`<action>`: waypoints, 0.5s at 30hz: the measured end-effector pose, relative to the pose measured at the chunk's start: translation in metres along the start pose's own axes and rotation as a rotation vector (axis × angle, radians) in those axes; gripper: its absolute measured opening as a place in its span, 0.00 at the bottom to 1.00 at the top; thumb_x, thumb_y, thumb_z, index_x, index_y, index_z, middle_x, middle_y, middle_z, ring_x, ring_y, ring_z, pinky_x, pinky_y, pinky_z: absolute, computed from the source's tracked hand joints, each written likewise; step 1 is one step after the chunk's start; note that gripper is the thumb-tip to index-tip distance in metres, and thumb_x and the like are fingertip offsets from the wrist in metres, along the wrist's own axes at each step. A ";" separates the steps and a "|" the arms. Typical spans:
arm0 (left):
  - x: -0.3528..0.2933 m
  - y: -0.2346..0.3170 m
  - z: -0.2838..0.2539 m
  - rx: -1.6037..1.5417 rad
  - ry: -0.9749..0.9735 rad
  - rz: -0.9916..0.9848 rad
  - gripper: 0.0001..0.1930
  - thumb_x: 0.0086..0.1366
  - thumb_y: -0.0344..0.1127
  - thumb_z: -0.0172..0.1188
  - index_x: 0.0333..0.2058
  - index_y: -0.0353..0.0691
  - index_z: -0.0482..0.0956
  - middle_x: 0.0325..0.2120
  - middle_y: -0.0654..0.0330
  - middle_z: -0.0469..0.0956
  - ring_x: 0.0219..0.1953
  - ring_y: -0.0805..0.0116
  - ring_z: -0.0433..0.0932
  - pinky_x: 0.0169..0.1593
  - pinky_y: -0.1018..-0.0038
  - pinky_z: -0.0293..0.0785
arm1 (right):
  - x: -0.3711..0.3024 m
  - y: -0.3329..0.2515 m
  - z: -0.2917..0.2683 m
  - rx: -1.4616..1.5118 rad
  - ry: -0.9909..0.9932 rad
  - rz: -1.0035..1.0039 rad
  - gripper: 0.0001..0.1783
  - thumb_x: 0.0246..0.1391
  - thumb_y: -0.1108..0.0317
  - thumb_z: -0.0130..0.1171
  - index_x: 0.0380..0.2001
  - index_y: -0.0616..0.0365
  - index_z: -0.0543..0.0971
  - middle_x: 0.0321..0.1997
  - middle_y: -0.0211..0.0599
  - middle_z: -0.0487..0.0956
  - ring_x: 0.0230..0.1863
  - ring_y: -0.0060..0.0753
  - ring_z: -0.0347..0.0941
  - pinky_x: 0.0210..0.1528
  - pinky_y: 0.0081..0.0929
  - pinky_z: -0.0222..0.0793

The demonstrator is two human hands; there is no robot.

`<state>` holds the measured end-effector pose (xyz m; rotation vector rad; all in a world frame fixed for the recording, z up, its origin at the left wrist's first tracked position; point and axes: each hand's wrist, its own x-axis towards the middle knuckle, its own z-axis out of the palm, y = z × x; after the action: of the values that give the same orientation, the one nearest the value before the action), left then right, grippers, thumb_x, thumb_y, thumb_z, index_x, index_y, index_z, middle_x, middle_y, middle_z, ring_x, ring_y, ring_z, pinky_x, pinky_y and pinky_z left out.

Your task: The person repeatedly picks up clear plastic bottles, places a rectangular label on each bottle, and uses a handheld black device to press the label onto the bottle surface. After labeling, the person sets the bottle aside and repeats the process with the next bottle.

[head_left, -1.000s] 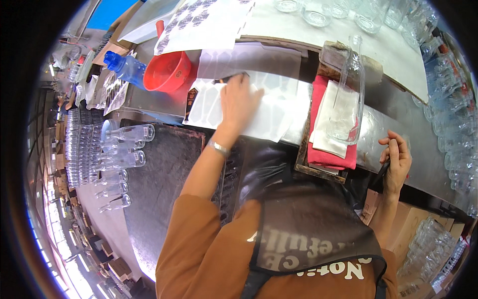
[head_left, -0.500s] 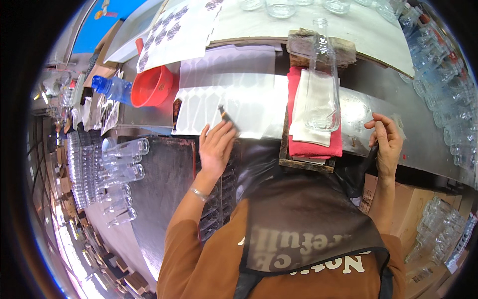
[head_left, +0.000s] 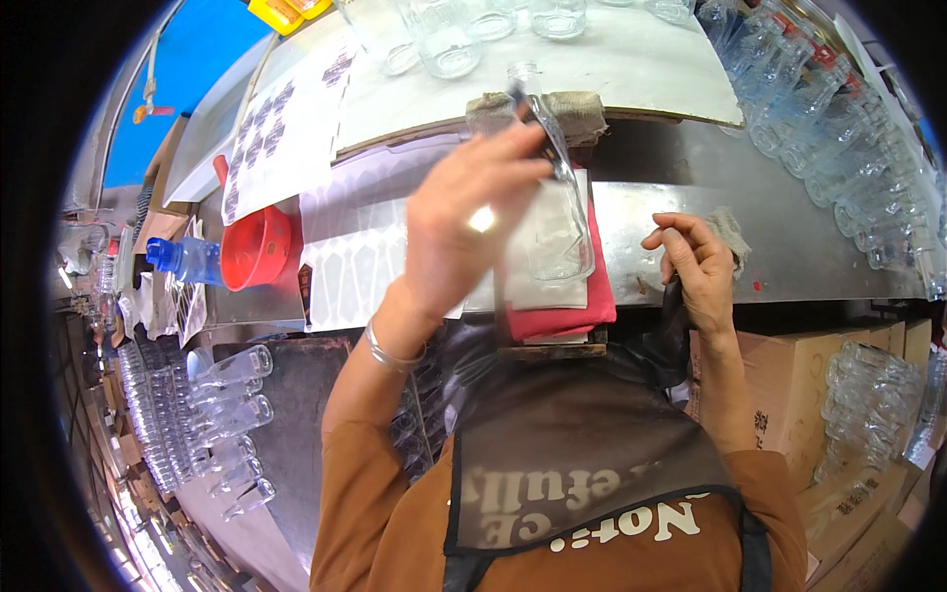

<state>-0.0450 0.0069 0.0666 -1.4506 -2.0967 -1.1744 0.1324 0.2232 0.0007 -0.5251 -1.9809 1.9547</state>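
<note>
A clear glass bottle lies on a folded white cloth over a red cloth, its neck on a cloth-wrapped block. My left hand, smeared by motion, is over the bottle's left side, holding a small dark decal at the neck end; whether it touches the glass I cannot tell. To the right of the bottle, my right hand is held with curled fingers above the metal bench. Something black hangs just below it, and what the fingers hold, if anything, is hidden.
Pale sheets with bottle-shaped outlines lie at left, beside a red plastic scoop and a blue bottle. Several glass bottles stand on the white board at the back. Rows of bottles line the right side.
My left hand has lifted off the pale sheet and moved right and away to the bottle, carrying the dark decal. The view has shifted; my right hand keeps its curled pose.
</note>
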 end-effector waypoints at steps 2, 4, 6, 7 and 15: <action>-0.014 0.006 0.008 0.047 -0.112 0.030 0.13 0.58 0.23 0.67 0.42 0.43 0.84 0.52 0.54 0.82 0.58 0.58 0.79 0.63 0.59 0.70 | 0.003 0.002 0.001 -0.003 -0.025 -0.013 0.13 0.65 0.68 0.56 0.48 0.63 0.80 0.35 0.32 0.84 0.24 0.12 0.65 0.27 0.13 0.62; -0.029 0.011 0.017 0.091 -0.146 0.032 0.12 0.57 0.25 0.68 0.41 0.44 0.84 0.52 0.54 0.82 0.58 0.59 0.78 0.63 0.58 0.71 | 0.006 0.003 0.002 -0.026 -0.025 0.010 0.13 0.65 0.67 0.57 0.48 0.64 0.80 0.35 0.32 0.84 0.25 0.12 0.66 0.28 0.14 0.63; -0.041 0.018 0.019 0.112 -0.198 -0.007 0.10 0.55 0.28 0.70 0.37 0.43 0.84 0.57 0.52 0.78 0.63 0.53 0.74 0.64 0.57 0.69 | 0.011 0.001 0.003 -0.040 -0.045 0.045 0.14 0.65 0.66 0.57 0.48 0.64 0.80 0.35 0.32 0.84 0.27 0.13 0.68 0.30 0.15 0.65; -0.044 0.022 0.017 0.080 -0.227 -0.023 0.09 0.55 0.30 0.70 0.37 0.43 0.84 0.58 0.51 0.76 0.64 0.51 0.72 0.64 0.57 0.68 | 0.015 -0.001 0.006 -0.045 -0.061 0.066 0.15 0.65 0.66 0.58 0.48 0.65 0.80 0.35 0.33 0.84 0.28 0.13 0.70 0.32 0.15 0.66; -0.015 0.005 0.025 -0.048 -0.090 -0.248 0.23 0.55 0.31 0.70 0.52 0.42 0.81 0.65 0.40 0.64 0.64 0.43 0.69 0.63 0.59 0.70 | 0.088 -0.026 0.049 -0.119 -0.232 -0.066 0.22 0.64 0.56 0.58 0.46 0.68 0.81 0.39 0.44 0.86 0.42 0.25 0.79 0.46 0.22 0.72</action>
<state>-0.0297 0.0182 0.0438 -1.3139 -2.3809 -1.2774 0.0305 0.2206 0.0221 -0.2659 -2.2346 1.9421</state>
